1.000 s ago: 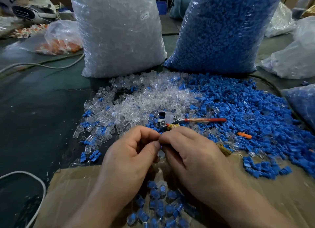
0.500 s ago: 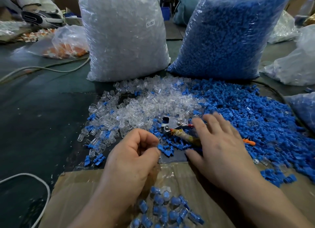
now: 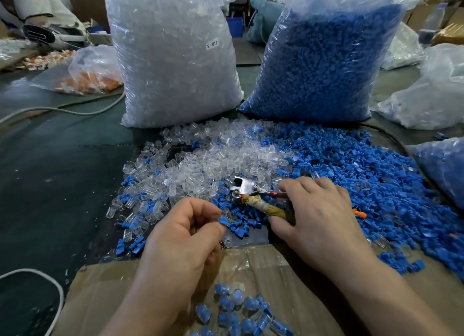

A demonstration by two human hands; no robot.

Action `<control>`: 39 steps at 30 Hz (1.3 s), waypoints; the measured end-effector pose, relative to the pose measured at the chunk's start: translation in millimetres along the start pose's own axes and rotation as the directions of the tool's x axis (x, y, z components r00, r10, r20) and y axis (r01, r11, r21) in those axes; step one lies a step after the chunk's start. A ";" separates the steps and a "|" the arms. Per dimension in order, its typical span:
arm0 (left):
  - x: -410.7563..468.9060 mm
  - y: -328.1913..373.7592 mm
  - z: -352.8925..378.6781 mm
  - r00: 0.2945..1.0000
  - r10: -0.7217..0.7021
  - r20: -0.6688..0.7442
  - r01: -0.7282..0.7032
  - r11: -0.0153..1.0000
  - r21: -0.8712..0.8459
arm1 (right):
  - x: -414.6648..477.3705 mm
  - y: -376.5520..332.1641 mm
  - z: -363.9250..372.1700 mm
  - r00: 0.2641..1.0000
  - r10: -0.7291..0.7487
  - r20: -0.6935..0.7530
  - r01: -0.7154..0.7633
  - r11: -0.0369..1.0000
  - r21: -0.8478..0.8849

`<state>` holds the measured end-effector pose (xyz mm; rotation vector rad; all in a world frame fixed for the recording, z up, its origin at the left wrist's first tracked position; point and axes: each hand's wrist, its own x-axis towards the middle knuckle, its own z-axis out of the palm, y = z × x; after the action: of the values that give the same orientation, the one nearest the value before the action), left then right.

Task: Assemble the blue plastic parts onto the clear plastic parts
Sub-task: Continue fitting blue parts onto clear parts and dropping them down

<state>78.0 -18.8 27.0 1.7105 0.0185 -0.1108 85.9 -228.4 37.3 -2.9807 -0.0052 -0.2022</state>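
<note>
My left hand [image 3: 185, 232] pinches a small blue part joined to a clear part [image 3: 224, 219] between thumb and forefinger. My right hand [image 3: 319, 217] lies over the pliers [image 3: 253, 197], fingers curled round their taped and red handles; the metal jaws stick out to the left. Loose clear parts [image 3: 200, 167] are heaped in the middle and loose blue parts [image 3: 351, 170] spread to the right. Several assembled blue-in-clear pieces [image 3: 241, 313] lie on the cardboard [image 3: 105, 285] below my hands.
A tall bag of clear parts [image 3: 173, 59] and a tall bag of blue parts [image 3: 324, 59] stand behind the heaps. More bags [image 3: 431, 94] sit at the right, a bag of orange parts [image 3: 93, 72] at back left. A white cable [image 3: 45, 275] curves at lower left.
My hands were together at first. My right hand moved away to the right onto the pliers and closed on their handles. My left hand stayed put, still pinching the piece.
</note>
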 end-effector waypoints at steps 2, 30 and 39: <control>1.0 0.4 -0.8 1.000 -0.003 -0.003 0.003 0.999 -0.033 | -0.1 0.5 -2.0 0.999 -0.003 -0.051 0.006 0.999 0.043; 8.3 -10.0 -13.1 0.979 0.202 -0.041 -0.206 0.964 -0.166 | -21.7 -5.5 -17.4 0.960 -0.276 -0.043 0.276 0.914 0.298; 4.4 -3.5 -15.4 0.982 0.182 0.043 -0.173 0.974 -0.147 | -19.1 -3.7 -20.2 0.941 -0.331 0.062 0.314 0.928 0.199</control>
<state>83.1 -3.4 25.3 1.5575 -0.1651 -0.0240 64.2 -227.7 55.1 -2.7795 -0.5013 -0.0906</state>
